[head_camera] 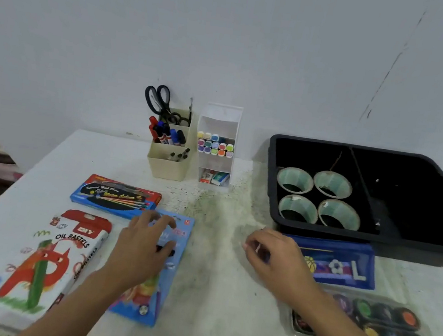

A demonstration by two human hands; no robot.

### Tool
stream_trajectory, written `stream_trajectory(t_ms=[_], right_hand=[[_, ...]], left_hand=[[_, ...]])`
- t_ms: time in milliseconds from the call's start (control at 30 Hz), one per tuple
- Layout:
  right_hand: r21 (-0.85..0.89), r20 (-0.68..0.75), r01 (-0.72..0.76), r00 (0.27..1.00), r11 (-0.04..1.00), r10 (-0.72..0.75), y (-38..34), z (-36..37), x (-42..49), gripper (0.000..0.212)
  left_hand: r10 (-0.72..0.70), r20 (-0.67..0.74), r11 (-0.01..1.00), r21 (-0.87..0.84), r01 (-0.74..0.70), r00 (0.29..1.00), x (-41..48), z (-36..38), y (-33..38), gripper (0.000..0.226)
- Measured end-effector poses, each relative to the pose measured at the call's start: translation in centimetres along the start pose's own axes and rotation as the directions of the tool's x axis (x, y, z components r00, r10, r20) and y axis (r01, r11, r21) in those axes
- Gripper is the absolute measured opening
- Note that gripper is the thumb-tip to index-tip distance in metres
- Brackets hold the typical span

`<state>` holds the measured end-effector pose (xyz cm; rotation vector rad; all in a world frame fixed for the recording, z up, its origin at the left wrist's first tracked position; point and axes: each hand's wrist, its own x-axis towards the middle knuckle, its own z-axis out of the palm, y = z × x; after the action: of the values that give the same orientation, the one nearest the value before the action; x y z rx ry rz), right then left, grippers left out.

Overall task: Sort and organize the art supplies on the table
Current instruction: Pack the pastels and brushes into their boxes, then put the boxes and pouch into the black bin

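We reached over the table (214, 274)
Our left hand (149, 240) lay bent on the blue box (167, 284); right of it, past open room, our right hand (273, 256) curled. We couldn't tell grips.

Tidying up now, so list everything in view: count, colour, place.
White-and-red cardboard oil pastels box: one, near left.
Blue-and-red water colour box: one, behind it.
Blue flat cardboard box: one, under left hand.
Beige plastic holder: one, back centre, with markers, black scissors.
White tiered organiser: one, beside holder, pastel-capped markers.
Black plastic tray: one, back right, holding four greenish tape rolls.
Blue pencil case: one, before tray.
Paint pot set: one, multicoloured, near right.
Left hand: on blue box.
Right hand: pinching small pale item.
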<state>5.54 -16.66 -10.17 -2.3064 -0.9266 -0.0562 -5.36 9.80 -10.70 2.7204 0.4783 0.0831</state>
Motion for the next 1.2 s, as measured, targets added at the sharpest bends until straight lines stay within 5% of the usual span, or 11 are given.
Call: stream_trajectory(t_ms=[167,300,567,767,1000,1100,1200], right_hand=[[0.028,0.059,-0.050,0.997,0.998,0.048,-2.8,3.0,1.3,0.008],[0.052,0.180,-0.143,0.975,0.988,0.131,-5.3,6.3,2.4,0.037],[-0.210,0.330,-0.030,0.939,0.977,0.099,-7.3,9.6,2.8,0.068],[-0.223,0.302,-0.068,0.944,0.972,0.135,-7.0,9.1,3.3,0.064],[-0.202,0.303,-0.107,0.939,0.974,0.166,-8.0,9.4,4.9,0.059],[-0.205,0.191,-0.121,0.968,0.971,0.161,-8.8,10.4,5.6,0.051],[-0.186,0.123,-0.105,0.984,0.977,0.129,-9.9,11.3,6.8,0.048]], left_hand=[[0.030,0.092,0.995,-0.097,-0.021,0.995,-0.2,-1.0,-2.4,0.034],[0.147,0.060,0.978,-0.160,-0.135,0.987,0.2,-0.9,-4.1,0.026],[0.231,0.117,0.943,-0.272,-0.193,0.966,2.0,-0.8,-3.7,0.024],[0.151,0.115,0.944,-0.311,-0.109,0.982,1.9,-3.2,-5.3,0.016],[0.011,0.108,0.993,-0.115,0.002,0.994,3.0,-8.2,-13.5,0.010],[0.002,0.185,1.000,-0.005,-0.001,0.983,2.9,-7.9,-15.7,0.029],[-0.018,0.102,1.000,-0.007,0.019,0.995,3.0,-6.6,-15.8,0.043]])
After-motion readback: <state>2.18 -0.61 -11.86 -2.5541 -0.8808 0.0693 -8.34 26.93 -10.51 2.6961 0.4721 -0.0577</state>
